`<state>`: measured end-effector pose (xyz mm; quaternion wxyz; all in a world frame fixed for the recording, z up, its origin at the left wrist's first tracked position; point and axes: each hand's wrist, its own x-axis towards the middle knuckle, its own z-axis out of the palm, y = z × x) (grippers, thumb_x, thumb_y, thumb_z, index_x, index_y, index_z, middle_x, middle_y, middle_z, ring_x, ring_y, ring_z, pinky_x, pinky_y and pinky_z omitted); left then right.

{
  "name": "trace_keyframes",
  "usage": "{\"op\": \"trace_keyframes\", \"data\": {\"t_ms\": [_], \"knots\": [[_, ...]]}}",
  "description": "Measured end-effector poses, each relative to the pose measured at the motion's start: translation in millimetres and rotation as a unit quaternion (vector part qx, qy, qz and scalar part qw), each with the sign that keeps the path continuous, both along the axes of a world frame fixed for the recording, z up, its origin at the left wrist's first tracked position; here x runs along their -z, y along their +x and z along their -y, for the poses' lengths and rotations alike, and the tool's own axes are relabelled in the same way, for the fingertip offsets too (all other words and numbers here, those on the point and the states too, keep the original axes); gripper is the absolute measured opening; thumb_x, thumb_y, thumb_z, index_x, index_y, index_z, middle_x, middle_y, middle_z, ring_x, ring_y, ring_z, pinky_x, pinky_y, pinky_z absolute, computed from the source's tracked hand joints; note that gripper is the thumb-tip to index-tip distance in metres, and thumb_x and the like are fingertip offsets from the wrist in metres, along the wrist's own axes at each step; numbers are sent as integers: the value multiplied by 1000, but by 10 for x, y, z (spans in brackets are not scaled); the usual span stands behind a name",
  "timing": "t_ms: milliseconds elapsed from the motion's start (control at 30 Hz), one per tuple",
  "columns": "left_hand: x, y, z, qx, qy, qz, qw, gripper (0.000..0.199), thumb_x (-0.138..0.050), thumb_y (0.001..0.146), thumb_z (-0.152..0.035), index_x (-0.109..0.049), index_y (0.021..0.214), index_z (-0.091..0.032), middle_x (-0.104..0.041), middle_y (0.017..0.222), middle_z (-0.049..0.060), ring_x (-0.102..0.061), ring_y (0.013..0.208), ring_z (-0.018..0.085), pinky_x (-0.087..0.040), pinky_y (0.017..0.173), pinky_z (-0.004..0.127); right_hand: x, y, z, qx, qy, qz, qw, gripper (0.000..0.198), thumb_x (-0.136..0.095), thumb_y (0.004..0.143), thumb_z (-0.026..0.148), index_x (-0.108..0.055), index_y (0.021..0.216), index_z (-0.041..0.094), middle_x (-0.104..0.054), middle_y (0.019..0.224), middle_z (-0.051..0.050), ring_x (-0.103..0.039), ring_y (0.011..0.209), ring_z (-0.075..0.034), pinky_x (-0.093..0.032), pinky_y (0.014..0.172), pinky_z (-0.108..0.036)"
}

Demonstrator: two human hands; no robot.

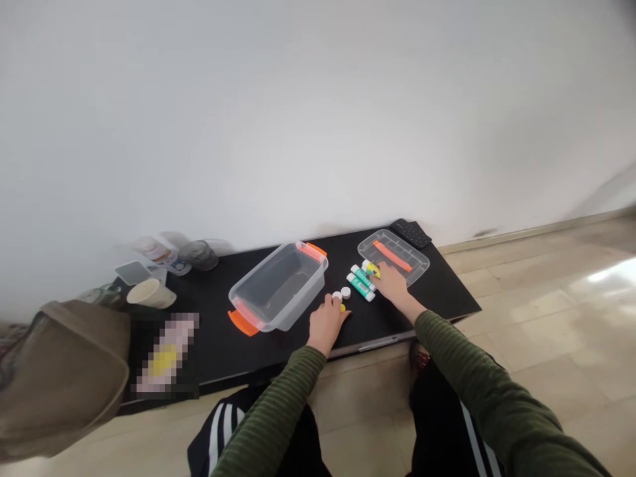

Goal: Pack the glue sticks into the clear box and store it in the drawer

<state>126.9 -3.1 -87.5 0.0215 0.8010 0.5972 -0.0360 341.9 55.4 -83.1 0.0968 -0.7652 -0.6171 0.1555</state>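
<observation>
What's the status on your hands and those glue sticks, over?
Left hand at small yellow piece, mostly hidden. Right hand on yellow glue stick, beside two green glue sticks. Clear lid close by, possibly in the way.

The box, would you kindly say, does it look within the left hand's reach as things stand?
Probably yes: the left hand is close beside the box, with nothing visible blocking the way between, though its fingers are at the small round pieces.
</observation>
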Motion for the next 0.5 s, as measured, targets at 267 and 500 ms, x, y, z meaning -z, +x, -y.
{"op": "trace_keyframes", "data": {"t_ms": [267,500], "knots": [[1,-96,-59,-12,13,30,999,37,-56,93,-48,-54,115,-17,-58,112,10,-66,97,23,-51,64,29,-37,-57,86,-22,16,-2,1000,43,-55,94,39,-46,130,17,-60,129,-14,-54,120,-26,-47,83,-32],[-16,-193,-13,-47,-34,41,997,40,-54,93,-51,-53,116,-18,-62,108,10,-68,92,25,-49,68,30,-114,-99,171,-65,39,85,993,24,-46,97,32,-57,112,16,-65,113,-14,-51,117,-27,-47,81,-32]]}}
